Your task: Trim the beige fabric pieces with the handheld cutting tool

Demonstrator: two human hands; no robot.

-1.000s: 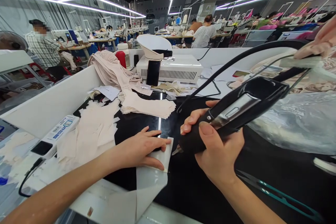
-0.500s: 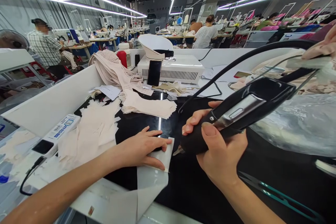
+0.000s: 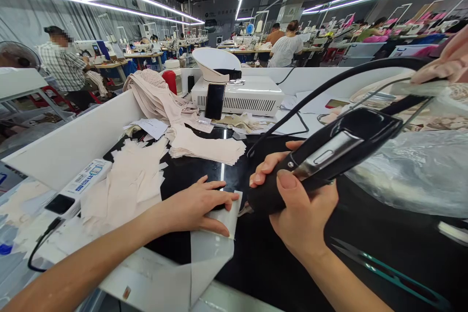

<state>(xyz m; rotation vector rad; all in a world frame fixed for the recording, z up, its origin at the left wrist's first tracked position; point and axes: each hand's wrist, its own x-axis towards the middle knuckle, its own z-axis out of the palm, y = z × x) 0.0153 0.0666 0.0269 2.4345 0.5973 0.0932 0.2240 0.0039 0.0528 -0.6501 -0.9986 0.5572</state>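
Note:
My left hand (image 3: 193, 207) lies flat with fingers spread on a pale strip of fabric (image 3: 212, 248) that hangs over the near edge of the black worktop (image 3: 365, 234). My right hand (image 3: 296, 204) is wrapped round a black corded handheld cutting tool (image 3: 329, 153). The tool's tip rests at the strip's right edge, just beside my left fingertips. Its black cable (image 3: 329, 83) arcs up to the right.
Cut beige pieces (image 3: 127, 180) and a beige stack (image 3: 204, 146) lie beyond my left hand. A white machine (image 3: 237, 92) with a phone (image 3: 214, 101) stands behind. Scissors (image 3: 387, 273) lie at the right, clear plastic (image 3: 413, 170) beyond. A white device (image 3: 75, 190) sits left. People work at far tables.
The tool and my right hand have shifted slightly left toward the strip's edge. My left hand stays in place on the fabric.

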